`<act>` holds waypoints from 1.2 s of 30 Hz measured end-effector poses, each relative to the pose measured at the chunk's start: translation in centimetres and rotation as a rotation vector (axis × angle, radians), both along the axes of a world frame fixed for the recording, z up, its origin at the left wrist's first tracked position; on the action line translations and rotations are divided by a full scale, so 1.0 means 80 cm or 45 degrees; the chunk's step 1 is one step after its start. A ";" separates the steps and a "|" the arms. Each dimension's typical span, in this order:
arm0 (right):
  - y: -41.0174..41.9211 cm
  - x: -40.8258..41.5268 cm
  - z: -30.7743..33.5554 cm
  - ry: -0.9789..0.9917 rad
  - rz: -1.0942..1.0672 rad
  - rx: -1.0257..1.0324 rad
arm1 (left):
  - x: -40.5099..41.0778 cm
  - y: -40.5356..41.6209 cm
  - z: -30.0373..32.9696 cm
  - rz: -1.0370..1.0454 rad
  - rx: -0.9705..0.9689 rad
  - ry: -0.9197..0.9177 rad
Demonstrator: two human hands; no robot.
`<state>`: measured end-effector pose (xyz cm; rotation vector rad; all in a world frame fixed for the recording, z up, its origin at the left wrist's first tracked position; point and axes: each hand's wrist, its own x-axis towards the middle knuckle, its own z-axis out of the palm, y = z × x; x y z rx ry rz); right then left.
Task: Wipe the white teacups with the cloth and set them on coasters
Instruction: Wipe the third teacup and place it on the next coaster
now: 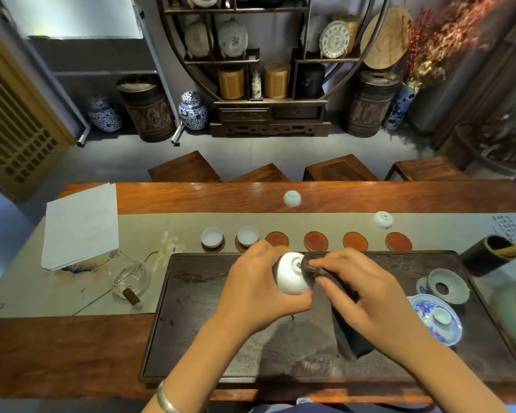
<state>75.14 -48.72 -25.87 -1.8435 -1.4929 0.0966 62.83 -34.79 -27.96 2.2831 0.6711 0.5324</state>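
Teacup in our left hand is what we are working on: the fingers curl round its white body and hold it above the dark tray, tipped on its side with the foot ring turned toward our right hand. That hand pinches a dark cloth between thumb and fingers and presses its bunched end against the cup's base, while the loose tail hangs down to the tray. We judge the cup is held sideways so the cloth can reach the foot and underside, and kept over the tray so any drips land there. Just beyond our hands a row of coasters runs along the pale runner on the wooden surface: the two at the left already carry upright wiped cups, and four round reddish coasters to their right stand bare, the nearest probably meant for this cup. Farther back, two more white cups lie upside down or tilted, apart from the coasters, seemingly not yet wiped.
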 end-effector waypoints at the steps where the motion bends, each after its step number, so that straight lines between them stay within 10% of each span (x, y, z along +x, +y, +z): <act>1: 0.000 0.001 0.000 -0.005 -0.002 0.001 | 0.000 0.001 0.002 -0.013 0.031 0.010; 36: -0.027 -0.017 -0.011 -0.007 -0.075 -0.192 | -0.014 -0.059 -0.036 0.076 -0.091 -0.022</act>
